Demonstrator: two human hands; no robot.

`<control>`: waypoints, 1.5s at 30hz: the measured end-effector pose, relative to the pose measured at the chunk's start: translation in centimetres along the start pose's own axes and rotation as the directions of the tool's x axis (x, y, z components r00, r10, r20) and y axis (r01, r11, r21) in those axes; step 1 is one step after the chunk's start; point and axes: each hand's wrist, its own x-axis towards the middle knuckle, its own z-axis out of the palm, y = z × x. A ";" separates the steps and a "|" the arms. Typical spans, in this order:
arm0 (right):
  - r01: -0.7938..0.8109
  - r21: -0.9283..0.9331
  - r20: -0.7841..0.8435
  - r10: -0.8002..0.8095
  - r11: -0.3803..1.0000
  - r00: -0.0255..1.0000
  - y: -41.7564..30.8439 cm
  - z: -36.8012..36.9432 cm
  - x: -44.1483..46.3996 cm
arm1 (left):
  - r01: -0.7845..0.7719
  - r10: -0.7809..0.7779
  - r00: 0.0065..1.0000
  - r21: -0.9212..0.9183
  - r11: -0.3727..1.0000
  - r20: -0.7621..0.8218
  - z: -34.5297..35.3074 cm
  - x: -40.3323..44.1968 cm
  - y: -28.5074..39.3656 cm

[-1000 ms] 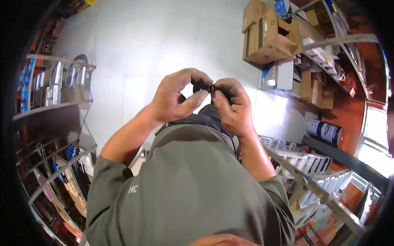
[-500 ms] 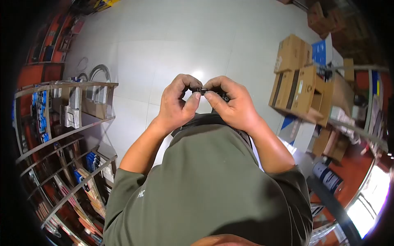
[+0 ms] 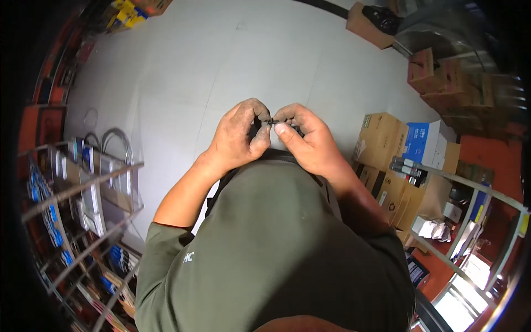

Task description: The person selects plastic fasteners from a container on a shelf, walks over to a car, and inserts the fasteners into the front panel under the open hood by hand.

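A small black part (image 3: 272, 122) is held near the middle of the frame, where it is pinched between the fingertips of both hands. The thumb and forefinger of the left hand (image 3: 239, 128) are closed on it from the left; those of the right hand (image 3: 306, 135) are closed on it from the right. Neither hand can be called nearer, since the part is touched by both. Its long axis seems to be laid crosswise, from one set of fingertips to the other, but most of it is covered and the exact tilt cannot be told. A dark patch is seen under the curled right fingers; whether it belongs to the part cannot be made out.

Below the hands, the lower middle is filled by an olive shirt (image 3: 265, 221). Beyond them, pale floor (image 3: 166, 83) is seen. At left, a wire coil (image 3: 117, 145) is set beside a metal rack (image 3: 83, 191); at right, a cardboard carton (image 3: 379, 138) is placed next to a blue-and-white box (image 3: 423, 141).

Compared with half a second ago, the hands are kept at nearly the same spot and the pinch is maintained, while less of the part is exposed. The surroundings are shifted by the camera's turn: an open box (image 3: 368, 27) with dark contents is now shown at upper right.
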 end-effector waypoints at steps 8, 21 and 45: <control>-0.002 0.010 -0.155 0.003 1.000 0.988 -1.3 -15.2 25.6 | -0.167 0.154 0.956 0.031 0.986 0.251 0.4 30.2 -16.2; 0.079 -0.041 0.108 -0.075 0.996 0.991 -4.0 -45.3 73.6 | 0.067 -0.081 0.978 0.082 0.994 0.190 4.2 75.5 -41.3; -0.155 0.070 -0.149 0.164 0.985 0.975 -3.6 -95.9 150.8 | 0.081 -0.024 0.847 -0.085 0.993 0.531 17.1 158.4 -94.4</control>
